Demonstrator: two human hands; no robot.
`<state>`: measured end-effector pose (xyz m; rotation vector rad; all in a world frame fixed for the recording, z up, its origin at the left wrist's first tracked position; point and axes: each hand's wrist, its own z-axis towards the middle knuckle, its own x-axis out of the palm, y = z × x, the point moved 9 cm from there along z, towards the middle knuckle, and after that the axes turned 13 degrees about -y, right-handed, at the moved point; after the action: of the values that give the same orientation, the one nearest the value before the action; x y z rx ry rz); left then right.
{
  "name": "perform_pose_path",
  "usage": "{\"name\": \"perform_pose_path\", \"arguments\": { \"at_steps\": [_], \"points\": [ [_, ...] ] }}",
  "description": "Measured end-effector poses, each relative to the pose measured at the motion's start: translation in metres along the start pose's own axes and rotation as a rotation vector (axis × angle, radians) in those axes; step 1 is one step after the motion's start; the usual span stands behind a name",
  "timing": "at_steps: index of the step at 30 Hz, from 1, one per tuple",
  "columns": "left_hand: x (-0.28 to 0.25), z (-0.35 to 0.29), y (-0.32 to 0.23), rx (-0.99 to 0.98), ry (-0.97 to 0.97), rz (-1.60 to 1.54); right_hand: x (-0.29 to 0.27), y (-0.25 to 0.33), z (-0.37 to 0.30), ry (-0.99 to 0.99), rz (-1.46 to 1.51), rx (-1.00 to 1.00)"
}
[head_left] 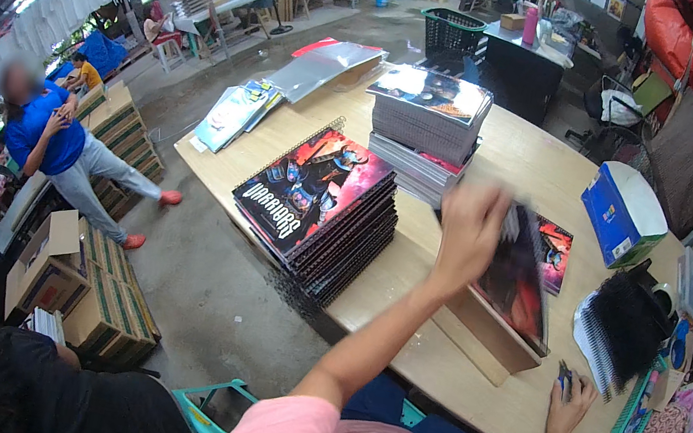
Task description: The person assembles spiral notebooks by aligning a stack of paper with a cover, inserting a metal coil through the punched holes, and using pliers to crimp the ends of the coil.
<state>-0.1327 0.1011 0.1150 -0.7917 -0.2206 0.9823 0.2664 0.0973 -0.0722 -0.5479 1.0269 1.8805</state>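
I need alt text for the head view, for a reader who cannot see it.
A person's blurred left hand is beside a dark printed cover tilted on a wooden stand, while the right hand holds a small dark object. A stack of spiral-bound books stands on the table.

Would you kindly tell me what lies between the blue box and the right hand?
What look like black binding coils lie between the blue box and the right hand, as the head view shows.

left hand blurred at dark book on wooden stand; right hand holds small dark tool; spiral-bound stack nearby
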Motion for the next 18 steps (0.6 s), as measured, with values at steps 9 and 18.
{"name": "perform_pose_path", "arguments": {
  "at_steps": [9,18],
  "points": [
    [-0.084,0.186,-0.001,0.484,0.422,0.666,0.003,0.000,-0.004,-0.092,-0.064,-0.038],
    [-0.083,0.087,0.129,0.461,0.663,0.610,0.008,0.000,-0.006,-0.098,-0.092,-0.096]
  ]
}}
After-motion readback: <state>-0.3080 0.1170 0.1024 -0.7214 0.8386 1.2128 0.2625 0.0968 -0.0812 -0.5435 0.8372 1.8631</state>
